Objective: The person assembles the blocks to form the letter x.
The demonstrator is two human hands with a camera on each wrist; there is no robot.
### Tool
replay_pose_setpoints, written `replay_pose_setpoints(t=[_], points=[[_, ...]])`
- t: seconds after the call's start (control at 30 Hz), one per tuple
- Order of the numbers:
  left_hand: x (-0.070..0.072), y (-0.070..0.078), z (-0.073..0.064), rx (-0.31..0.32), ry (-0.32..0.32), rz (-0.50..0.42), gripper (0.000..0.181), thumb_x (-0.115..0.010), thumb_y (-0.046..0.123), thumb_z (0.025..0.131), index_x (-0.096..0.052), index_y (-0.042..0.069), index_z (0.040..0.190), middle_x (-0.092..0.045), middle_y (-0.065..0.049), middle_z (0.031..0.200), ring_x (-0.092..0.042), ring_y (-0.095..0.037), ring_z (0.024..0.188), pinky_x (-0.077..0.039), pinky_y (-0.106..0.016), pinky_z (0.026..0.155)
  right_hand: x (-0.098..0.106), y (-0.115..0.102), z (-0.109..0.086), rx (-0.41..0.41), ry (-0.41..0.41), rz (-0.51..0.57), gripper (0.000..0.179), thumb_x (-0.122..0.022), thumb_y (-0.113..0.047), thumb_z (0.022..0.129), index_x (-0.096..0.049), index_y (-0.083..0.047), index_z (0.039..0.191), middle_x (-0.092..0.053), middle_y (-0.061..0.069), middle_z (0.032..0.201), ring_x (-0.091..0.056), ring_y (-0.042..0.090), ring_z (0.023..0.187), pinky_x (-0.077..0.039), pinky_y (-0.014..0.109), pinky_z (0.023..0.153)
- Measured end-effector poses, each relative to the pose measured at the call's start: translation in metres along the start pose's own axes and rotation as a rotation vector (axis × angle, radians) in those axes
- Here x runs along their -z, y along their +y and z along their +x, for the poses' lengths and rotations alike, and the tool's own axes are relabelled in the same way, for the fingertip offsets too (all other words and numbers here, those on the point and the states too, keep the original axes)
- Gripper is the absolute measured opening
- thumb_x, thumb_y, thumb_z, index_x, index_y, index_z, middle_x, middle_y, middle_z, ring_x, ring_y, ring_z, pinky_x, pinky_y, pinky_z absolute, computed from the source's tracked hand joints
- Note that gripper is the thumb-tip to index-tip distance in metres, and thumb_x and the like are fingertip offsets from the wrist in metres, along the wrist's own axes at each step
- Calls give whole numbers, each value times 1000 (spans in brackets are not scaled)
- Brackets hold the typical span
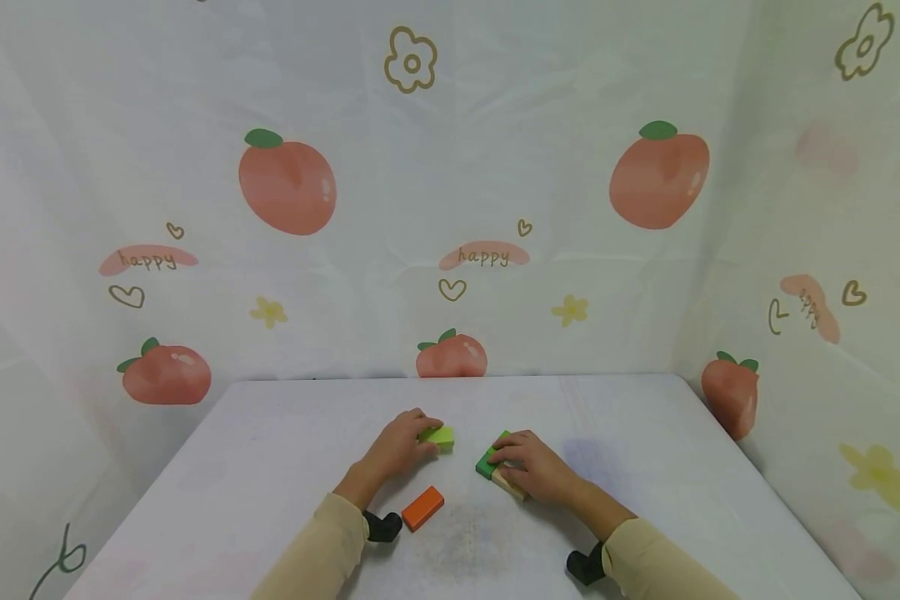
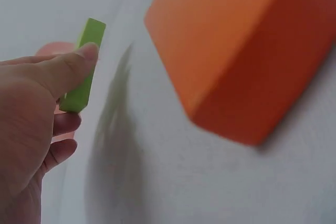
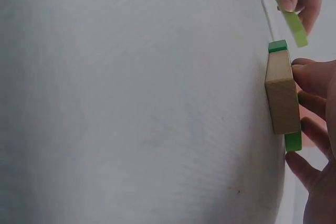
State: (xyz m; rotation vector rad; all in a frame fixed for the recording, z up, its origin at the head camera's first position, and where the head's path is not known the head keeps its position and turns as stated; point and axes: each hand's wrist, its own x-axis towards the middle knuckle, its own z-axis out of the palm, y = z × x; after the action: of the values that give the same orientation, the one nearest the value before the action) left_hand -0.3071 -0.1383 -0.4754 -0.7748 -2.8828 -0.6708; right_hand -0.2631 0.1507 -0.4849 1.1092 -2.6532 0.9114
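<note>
My left hand [image 1: 401,443] pinches a lime-green block [image 2: 79,95] between thumb and fingers, and the right wrist view shows it tilted. To its right, my right hand [image 1: 543,471] rests over a green block [image 1: 484,464] and a plain wooden block [image 3: 283,103] lying against each other on the table. Its fingertips touch the blocks from above, one of them right at the end of the green block. The fingers hide part of both blocks. An orange block [image 1: 423,508] lies apart, nearer me, below and right of my left hand.
The white tabletop [image 1: 270,483] carries all the blocks. Its far edge meets a white cloth backdrop [image 1: 360,308] printed with fruit and flowers. A black wrist mount [image 1: 382,527] on the left sleeve sits close beside the orange block; another [image 1: 585,565] is at the right wrist.
</note>
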Motion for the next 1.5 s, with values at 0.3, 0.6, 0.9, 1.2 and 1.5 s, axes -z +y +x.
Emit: replay_pose_setpoints(t=[0.3,0.6,0.9,1.2,1.5], points=[[5,6,2,-15,62,-121,40,-75,24,86,-67,12,124,-57,6,97,-52,-13,85,-48,-29,77,-1,1,0,-31,-11,11,21,-65,-10,92,-72,-15,111,-60,3,123,-47,26,119,-42,50,98],[6,9,6,-4,40,-222,38,-74,24,87,-67,14,123,-59,7,101,-52,-12,85,-47,-27,74,-2,2,1,-20,2,10,21,-64,-10,93,-72,-16,112,-60,2,124,-48,27,119,-41,52,98],[6,20,6,16,-49,-320,36,-76,22,86,-68,15,120,-61,7,103,-54,-14,89,-47,-29,77,-3,3,0,-23,-3,22,20,-64,-11,94,-72,-16,112,-60,3,123,-47,26,119,-41,51,98],[6,27,6,17,-94,-340,33,-75,17,87,-68,14,118,-61,5,106,-55,-17,92,-48,-30,78,-2,1,1,-2,10,7,21,-65,-9,92,-72,-13,111,-61,5,123,-48,27,118,-41,51,98],[-3,29,10,36,-148,-175,31,-78,20,84,-71,18,114,-59,11,99,-53,-14,89,-48,-30,81,-1,2,0,-9,6,-4,20,-66,-10,92,-72,-15,110,-61,3,122,-48,26,119,-41,50,98]])
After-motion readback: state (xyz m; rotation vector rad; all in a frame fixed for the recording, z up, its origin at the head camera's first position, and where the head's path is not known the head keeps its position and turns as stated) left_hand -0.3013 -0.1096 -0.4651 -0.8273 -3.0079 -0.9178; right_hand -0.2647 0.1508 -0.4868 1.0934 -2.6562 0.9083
